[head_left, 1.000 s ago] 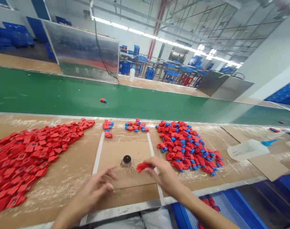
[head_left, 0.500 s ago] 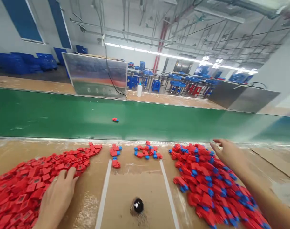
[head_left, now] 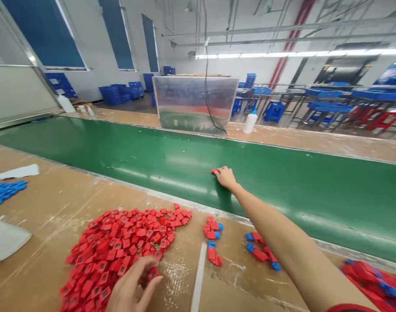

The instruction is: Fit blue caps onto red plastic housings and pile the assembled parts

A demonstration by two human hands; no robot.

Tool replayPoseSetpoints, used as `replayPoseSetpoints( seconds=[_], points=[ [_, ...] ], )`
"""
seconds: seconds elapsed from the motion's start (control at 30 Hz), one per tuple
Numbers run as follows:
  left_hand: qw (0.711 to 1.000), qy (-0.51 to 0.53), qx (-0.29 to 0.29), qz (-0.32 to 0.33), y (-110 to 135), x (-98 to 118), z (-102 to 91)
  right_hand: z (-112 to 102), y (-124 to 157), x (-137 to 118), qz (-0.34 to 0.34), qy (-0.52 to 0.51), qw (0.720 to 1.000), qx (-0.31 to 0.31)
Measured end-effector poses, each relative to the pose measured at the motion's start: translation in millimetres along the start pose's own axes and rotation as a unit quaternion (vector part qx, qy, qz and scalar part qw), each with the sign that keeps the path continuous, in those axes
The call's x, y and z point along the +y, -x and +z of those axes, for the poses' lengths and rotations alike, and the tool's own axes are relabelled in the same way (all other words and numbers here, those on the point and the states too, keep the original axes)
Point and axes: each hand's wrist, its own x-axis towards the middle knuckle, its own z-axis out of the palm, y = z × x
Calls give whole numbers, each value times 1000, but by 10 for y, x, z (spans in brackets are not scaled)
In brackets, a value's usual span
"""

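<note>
Right hand [head_left: 226, 177] at full stretch over green belt [head_left: 282, 195], fingers curled down on small red piece [head_left: 214, 171], mostly hidden, grip unclear. Left hand [head_left: 129, 288] half open, fingers spread, touching edge of red pile [head_left: 119, 251]. Red-and-blue pieces [head_left: 212, 229] in small clusters on bench, between.

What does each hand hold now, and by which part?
Right hand seems to pinch one end of a red piece; left hand: cannot tell.
</note>
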Motion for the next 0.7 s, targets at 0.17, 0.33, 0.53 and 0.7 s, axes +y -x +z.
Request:
replayPoseSetpoints(
  seconds=[0.17,0.33,0.53,0.7],
  points=[
    [989,76,-121,-47,289,175,75,-82,216,77,20,-24,999,-37],
    [973,103,-208,-15,516,362,216,-465,1081,161,52,-83,994,-54],
    [937,138,-316,55,848,579,442,-1021,2910,222,35,-211,969,-125],
    [938,154,-304,69,1069,643,662,-1142,4040,134,52,-386,910,-144]
  ],
)
